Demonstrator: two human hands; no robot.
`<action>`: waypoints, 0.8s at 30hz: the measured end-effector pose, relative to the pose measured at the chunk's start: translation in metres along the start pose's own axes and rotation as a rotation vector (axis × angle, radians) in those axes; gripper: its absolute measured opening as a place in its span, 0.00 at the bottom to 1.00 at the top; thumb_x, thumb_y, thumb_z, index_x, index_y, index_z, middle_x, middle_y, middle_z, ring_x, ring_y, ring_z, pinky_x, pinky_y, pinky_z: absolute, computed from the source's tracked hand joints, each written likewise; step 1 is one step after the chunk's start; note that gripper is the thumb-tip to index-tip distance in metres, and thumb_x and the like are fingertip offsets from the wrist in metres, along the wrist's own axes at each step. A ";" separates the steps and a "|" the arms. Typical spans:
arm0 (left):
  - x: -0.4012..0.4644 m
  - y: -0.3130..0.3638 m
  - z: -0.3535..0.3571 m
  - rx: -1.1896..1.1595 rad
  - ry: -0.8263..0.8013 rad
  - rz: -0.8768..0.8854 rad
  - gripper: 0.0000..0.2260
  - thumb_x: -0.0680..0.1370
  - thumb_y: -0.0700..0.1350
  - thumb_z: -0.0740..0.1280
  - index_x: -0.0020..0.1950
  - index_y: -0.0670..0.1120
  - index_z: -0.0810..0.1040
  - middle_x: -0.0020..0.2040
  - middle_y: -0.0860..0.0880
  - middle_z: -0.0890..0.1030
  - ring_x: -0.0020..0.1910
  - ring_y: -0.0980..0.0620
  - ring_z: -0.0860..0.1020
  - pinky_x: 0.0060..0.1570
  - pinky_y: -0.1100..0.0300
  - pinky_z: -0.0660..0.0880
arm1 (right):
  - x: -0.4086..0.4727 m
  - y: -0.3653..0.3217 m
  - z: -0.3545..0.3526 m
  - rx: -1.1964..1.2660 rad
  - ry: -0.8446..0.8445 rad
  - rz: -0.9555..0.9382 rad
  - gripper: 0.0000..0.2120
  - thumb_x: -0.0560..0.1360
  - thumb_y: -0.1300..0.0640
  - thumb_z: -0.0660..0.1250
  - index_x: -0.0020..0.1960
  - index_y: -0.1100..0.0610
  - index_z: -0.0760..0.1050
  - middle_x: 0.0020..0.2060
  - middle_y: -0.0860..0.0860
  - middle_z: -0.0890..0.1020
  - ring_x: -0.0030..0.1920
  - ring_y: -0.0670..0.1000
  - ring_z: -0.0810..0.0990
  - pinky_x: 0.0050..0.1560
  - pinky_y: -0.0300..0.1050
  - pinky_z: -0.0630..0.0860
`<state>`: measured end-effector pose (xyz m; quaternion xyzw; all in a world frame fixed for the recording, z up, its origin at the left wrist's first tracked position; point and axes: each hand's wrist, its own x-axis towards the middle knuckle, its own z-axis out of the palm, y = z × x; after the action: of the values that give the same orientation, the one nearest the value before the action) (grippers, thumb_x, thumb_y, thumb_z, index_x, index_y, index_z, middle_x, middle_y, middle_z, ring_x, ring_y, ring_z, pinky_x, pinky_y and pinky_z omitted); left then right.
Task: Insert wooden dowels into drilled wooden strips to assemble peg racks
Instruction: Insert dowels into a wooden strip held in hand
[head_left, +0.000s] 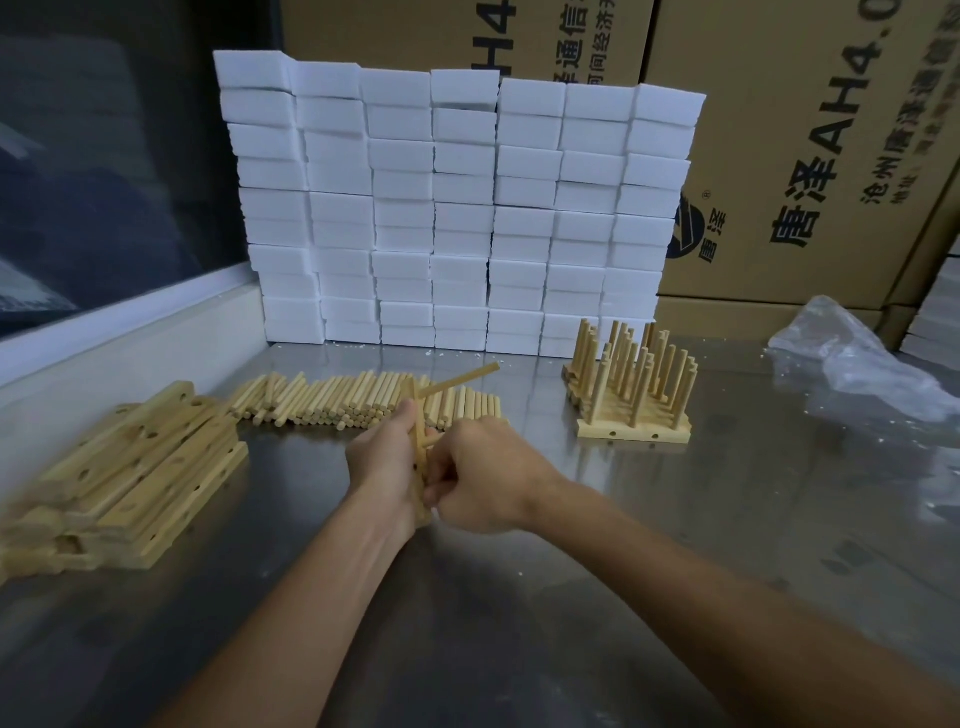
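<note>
My left hand (382, 462) and right hand (485, 475) meet at the middle of the steel table (519, 623). My left fingers curl round a drilled wooden strip (418, 467) held on edge, nearly upright between both hands. My right fingers are curled and pinch a short dowel (432, 441) against the strip's face; a second dowel (460, 382) already sticks out of the strip toward 1 o'clock.

At 9 o'clock lies a loose stack of drilled strips (130, 467). Just past my hands, at 12 o'clock, loose dowels (363, 400) lie in a row. At 2 o'clock stand finished peg racks (631, 384), pegs upward, stacked together. Farther out at 3 o'clock is a crumpled clear plastic bag (852, 358). Behind all, a wall of white foam blocks (457, 208) stands before cardboard boxes (805, 156).
</note>
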<state>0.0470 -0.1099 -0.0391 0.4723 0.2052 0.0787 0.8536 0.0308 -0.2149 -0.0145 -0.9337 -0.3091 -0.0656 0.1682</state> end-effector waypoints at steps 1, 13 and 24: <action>0.002 0.001 -0.001 0.000 -0.008 -0.008 0.11 0.80 0.47 0.68 0.40 0.43 0.77 0.28 0.47 0.76 0.21 0.51 0.74 0.21 0.62 0.70 | -0.001 0.000 0.001 -0.059 0.000 -0.051 0.04 0.69 0.60 0.67 0.41 0.57 0.81 0.36 0.53 0.82 0.41 0.57 0.79 0.43 0.48 0.78; 0.000 0.000 0.001 -0.008 -0.001 0.054 0.12 0.80 0.45 0.68 0.38 0.42 0.77 0.30 0.47 0.76 0.23 0.52 0.74 0.24 0.62 0.71 | 0.003 -0.002 -0.002 -0.018 -0.015 0.041 0.05 0.69 0.57 0.67 0.39 0.59 0.78 0.39 0.56 0.82 0.43 0.57 0.79 0.42 0.47 0.77; 0.008 0.007 -0.007 -0.050 0.035 0.036 0.13 0.81 0.48 0.66 0.41 0.42 0.76 0.32 0.45 0.76 0.24 0.51 0.71 0.22 0.64 0.66 | 0.000 0.011 -0.005 -0.271 0.187 -0.025 0.14 0.72 0.40 0.69 0.43 0.51 0.81 0.38 0.49 0.81 0.40 0.52 0.76 0.36 0.44 0.64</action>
<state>0.0520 -0.0980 -0.0383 0.4531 0.2097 0.1075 0.8597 0.0376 -0.2251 -0.0128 -0.9338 -0.2919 -0.1955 0.0680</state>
